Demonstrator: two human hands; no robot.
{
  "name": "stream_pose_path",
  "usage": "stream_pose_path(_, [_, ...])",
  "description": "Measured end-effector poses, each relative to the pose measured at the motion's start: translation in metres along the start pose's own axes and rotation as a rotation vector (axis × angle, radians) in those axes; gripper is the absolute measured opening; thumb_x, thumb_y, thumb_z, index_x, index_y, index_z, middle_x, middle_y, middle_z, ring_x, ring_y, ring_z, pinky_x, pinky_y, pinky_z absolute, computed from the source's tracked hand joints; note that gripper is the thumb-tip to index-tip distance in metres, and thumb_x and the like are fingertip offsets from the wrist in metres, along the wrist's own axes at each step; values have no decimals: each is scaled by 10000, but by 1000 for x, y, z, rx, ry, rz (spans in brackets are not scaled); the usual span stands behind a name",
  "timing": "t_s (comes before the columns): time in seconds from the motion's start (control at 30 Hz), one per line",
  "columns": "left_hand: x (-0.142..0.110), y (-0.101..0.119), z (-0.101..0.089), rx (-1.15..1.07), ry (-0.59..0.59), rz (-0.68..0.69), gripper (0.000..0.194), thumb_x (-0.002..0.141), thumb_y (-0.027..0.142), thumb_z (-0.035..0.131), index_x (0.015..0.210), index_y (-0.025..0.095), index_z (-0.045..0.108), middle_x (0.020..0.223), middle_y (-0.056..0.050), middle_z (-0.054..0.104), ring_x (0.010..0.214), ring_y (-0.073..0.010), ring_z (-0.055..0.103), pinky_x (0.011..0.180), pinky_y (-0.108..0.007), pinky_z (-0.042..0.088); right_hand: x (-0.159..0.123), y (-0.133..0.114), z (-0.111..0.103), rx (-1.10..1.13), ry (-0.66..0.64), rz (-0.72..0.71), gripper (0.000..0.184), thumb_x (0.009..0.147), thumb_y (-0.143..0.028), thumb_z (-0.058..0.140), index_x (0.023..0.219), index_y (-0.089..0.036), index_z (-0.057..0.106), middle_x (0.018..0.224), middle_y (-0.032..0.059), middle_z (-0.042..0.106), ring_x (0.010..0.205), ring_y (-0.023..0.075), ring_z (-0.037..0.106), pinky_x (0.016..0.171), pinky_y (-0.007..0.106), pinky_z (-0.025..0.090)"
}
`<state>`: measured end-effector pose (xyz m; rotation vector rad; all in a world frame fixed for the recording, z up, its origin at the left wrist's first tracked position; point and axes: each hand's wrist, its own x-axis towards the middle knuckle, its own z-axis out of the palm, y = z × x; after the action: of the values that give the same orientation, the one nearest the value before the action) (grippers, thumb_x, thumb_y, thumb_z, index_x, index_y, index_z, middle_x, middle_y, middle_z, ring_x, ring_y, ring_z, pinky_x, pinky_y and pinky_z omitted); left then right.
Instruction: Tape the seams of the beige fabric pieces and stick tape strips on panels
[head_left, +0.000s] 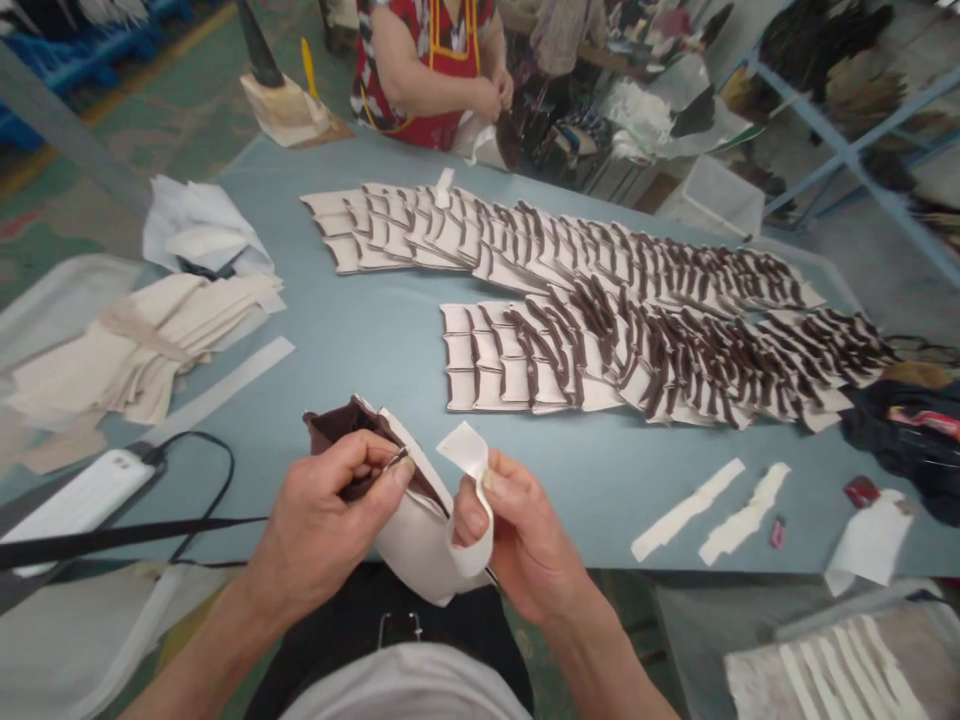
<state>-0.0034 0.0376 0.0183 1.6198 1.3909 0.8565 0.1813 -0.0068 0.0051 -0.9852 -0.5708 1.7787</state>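
My left hand (330,520) is closed around a cream and brown leather piece (409,530), thumb and fingers pinching its brown upper edge. My right hand (517,540) pinches a white strip (469,455) that curls off the same piece, and its fingers also support the piece from the right. Both hands hover over the near edge of the blue-grey table (360,350). Beyond them, two long rows of overlapping cream and brown pieces (637,350) lie fanned out across the table.
A pile of cream pieces (142,345) and white cloth (199,235) lie at left. A white device with a black cable (82,495) sits near left. Peeled white strips (712,510) lie at right. Another person in a red apron (435,70) works at the far side.
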Motion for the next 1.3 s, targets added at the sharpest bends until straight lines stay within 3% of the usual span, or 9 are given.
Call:
stream_pose_path(0.07, [-1, -1, -3, -44, -20, -56, 218, 895, 355, 661, 754, 204, 731, 628, 19, 717, 504, -122, 589, 505, -214, 445, 1, 2, 3, -285, 122, -153, 319, 935, -484, 738, 843, -204, 614, 639, -32, 612, 538, 103, 509, 533, 223, 412])
stream_pose_path(0.17, [-2, -2, -6, -160, -72, -162, 250, 881, 400, 680, 775, 181, 739, 629, 5, 704, 523, -125, 575, 493, -206, 435, 2, 1, 7, -778, 218, -553, 74, 931, -208, 688, 874, -217, 641, 705, -22, 686, 609, 115, 614, 598, 226, 483])
stream_pose_path(0.27, [-1, -1, -10, -320, -133, -254, 269, 829, 425, 707, 751, 168, 715, 610, 8, 674, 520, -115, 531, 480, -193, 414, 7, -2, 9, -1128, 102, -907, 149, 941, -82, 632, 948, -230, 642, 731, -21, 711, 625, 116, 641, 634, 230, 505])
stream_pose_path(0.37, [0, -1, -13, -404, -151, -293, 267, 788, 417, 733, 712, 166, 680, 616, 11, 659, 530, -104, 506, 495, -184, 412, 14, -3, 9, -1280, -2, -1058, 197, 974, -47, 595, 1038, -230, 630, 712, -21, 693, 597, 121, 614, 610, 244, 479])
stream_pose_path(0.53, [-2, -4, -15, -409, -164, -296, 272, 817, 420, 750, 755, 163, 685, 611, 35, 606, 532, -94, 462, 484, -180, 374, 18, -4, 8, -1377, -71, -1106, 222, 980, -31, 564, 1073, -218, 639, 691, -21, 665, 573, 123, 564, 591, 260, 427])
stream_pose_path(0.7, [-5, -5, -12, -420, -171, -294, 324, 851, 465, 740, 761, 161, 674, 614, 39, 584, 528, -88, 447, 482, -183, 360, 16, -8, 9, -1362, -129, -967, 121, 1061, -201, 561, 1009, -206, 671, 753, 23, 701, 652, 147, 627, 647, 270, 471])
stream_pose_path(0.97, [-14, -7, -4, -481, -139, -399, 394, 829, 534, 776, 808, 155, 672, 637, 28, 623, 525, -95, 484, 489, -191, 382, 11, -7, 17, -1152, 16, -560, 204, 1019, -270, 612, 826, -216, 651, 776, -2, 720, 695, 132, 647, 692, 252, 470])
stream_pose_path(1.1, [-18, -4, -2, -454, -127, -392, 372, 836, 522, 761, 803, 164, 664, 620, 42, 604, 515, -95, 476, 485, -193, 378, 8, -6, 20, -1150, 115, -464, 87, 940, -285, 700, 973, -206, 682, 802, -9, 729, 672, 132, 658, 675, 246, 490])
stream_pose_path(1.3, [-22, 5, -5, -366, -91, -263, 283, 866, 435, 715, 769, 172, 675, 644, 36, 607, 547, -102, 479, 515, -203, 403, 3, -2, 17, -1334, 19, -791, 130, 1046, -249, 600, 1052, -194, 717, 863, 36, 778, 711, 141, 687, 686, 257, 486])
